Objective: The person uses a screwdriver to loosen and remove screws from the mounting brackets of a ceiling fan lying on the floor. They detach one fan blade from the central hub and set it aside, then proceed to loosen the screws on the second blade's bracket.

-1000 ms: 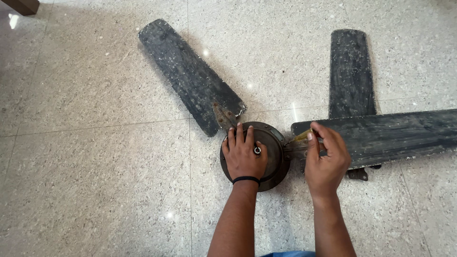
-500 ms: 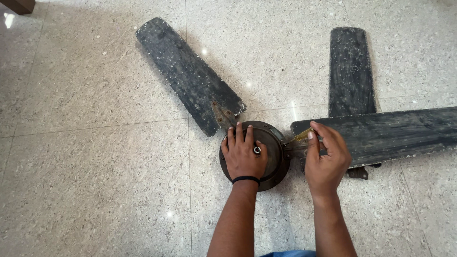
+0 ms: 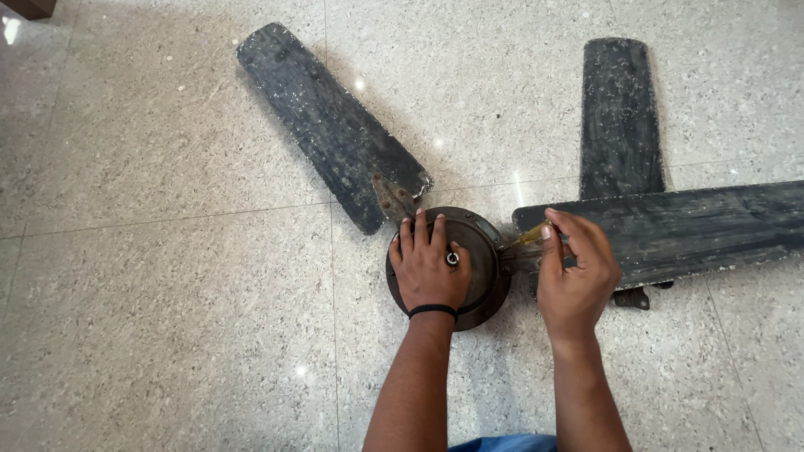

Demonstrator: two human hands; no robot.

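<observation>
A round rusty-brown ceiling fan motor [image 3: 484,261] lies on the tiled floor. My left hand [image 3: 430,269] presses flat on top of it, fingers spread beside the centre shaft. My right hand [image 3: 576,280] grips a screwdriver with a yellow handle [image 3: 529,236], its tip at the joint between the motor and a dark, dirty blade [image 3: 695,230] that runs off to the right. A second dark blade [image 3: 331,125] reaches up-left from the motor by a rusty bracket [image 3: 390,199]. A third blade [image 3: 620,117] lies loose behind the right one.
The floor is pale speckled stone tile [image 3: 167,318] with grout lines. A dark wooden corner [image 3: 25,7] shows at the top left. A bit of blue cloth [image 3: 502,442] sits at the bottom edge between my arms.
The view has drifted slightly, so the fan sits a little higher in frame. Both hands stay where they were on the motor and the screwdriver.
</observation>
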